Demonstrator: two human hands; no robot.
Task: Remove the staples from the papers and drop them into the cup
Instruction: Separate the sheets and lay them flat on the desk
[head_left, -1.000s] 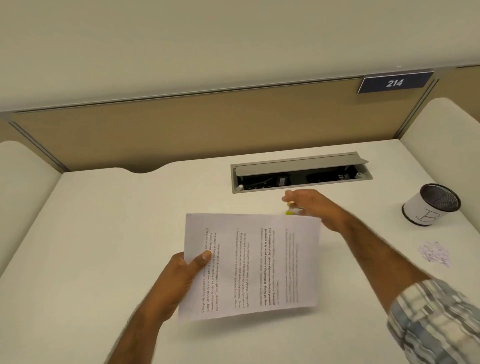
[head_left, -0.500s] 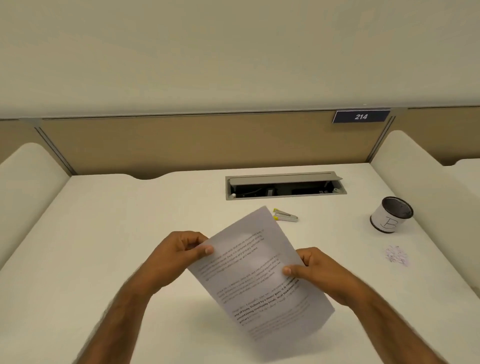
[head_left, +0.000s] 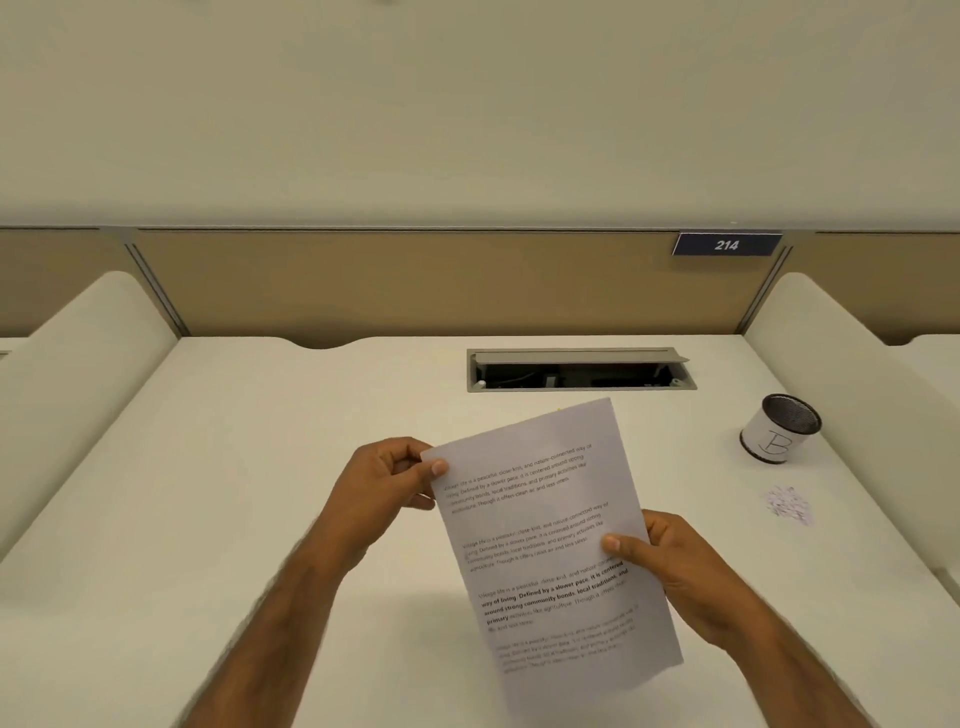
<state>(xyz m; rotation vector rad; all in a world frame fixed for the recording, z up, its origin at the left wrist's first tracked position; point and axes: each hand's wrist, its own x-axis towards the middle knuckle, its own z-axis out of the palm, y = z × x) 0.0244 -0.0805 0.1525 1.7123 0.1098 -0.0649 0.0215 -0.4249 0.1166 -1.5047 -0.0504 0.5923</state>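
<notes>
— White printed papers (head_left: 550, 545) in front, tilted, held above the desk (head_left: 260, 493). Who grips them?

— Both hands. The left hand (head_left: 382, 486) pinches the upper left corner, thumb on the printed face. The right hand (head_left: 675, 566) is closed on the right edge lower down, thumb on top as well.

— Any staple showing?

— Too small to tell.

— And farther out?

— To the right lies a small scatter of bits (head_left: 789, 504); beyond it stands the cup (head_left: 779, 428), mesh, wrapped in a white label marked B, well apart from the sheets. At the back, an open cable tray (head_left: 579, 369), then a plate reading 214 (head_left: 726, 245).
</notes>
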